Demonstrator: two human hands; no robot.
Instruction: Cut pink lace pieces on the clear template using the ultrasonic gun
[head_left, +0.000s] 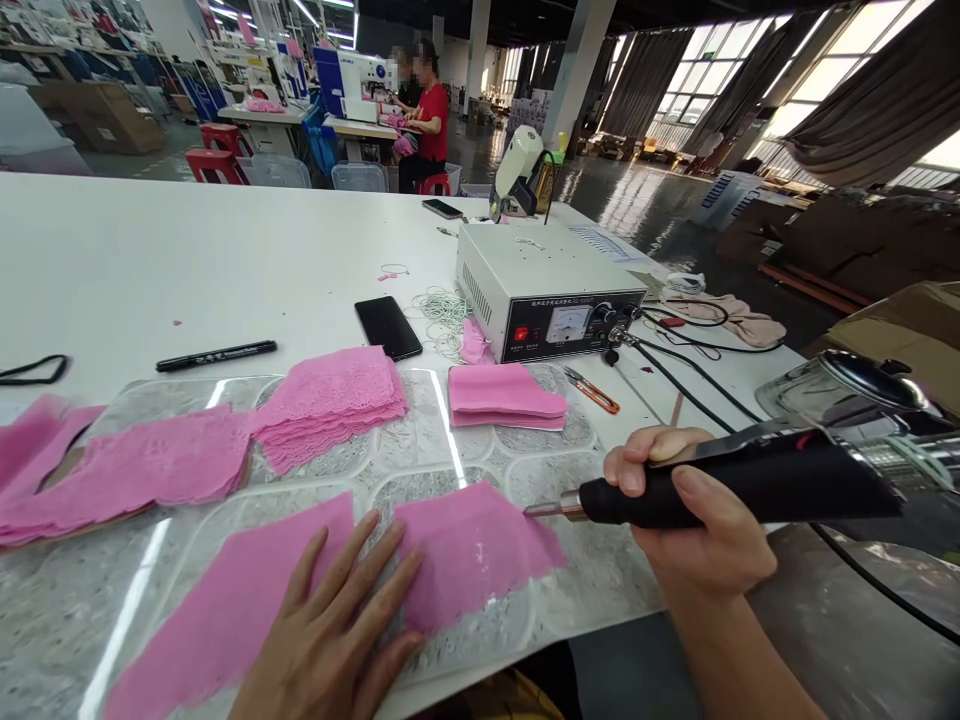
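My left hand (pixel 330 630) lies flat, fingers spread, on a strip of pink lace fabric (pixel 472 560) that runs across the glass-covered work surface (pixel 585 580) near the front edge. My right hand (pixel 690 520) grips a black hand-held welding tool (pixel 742 485). Its metal tip (pixel 544 509) sits at the upper right edge of the pink strip. A black cable runs from the tool back toward a white control box (pixel 547 290) with a dial and red switch.
Stacks of pink lace (pixel 330 400), folded pink pieces (pixel 502 395) and more pink cloth (pixel 127 465) lie behind. A phone (pixel 387 326), black marker (pixel 216 355), orange snips (pixel 592 390) and white cord (pixel 442 315) rest on the white table. A person in red sits at a far sewing machine.
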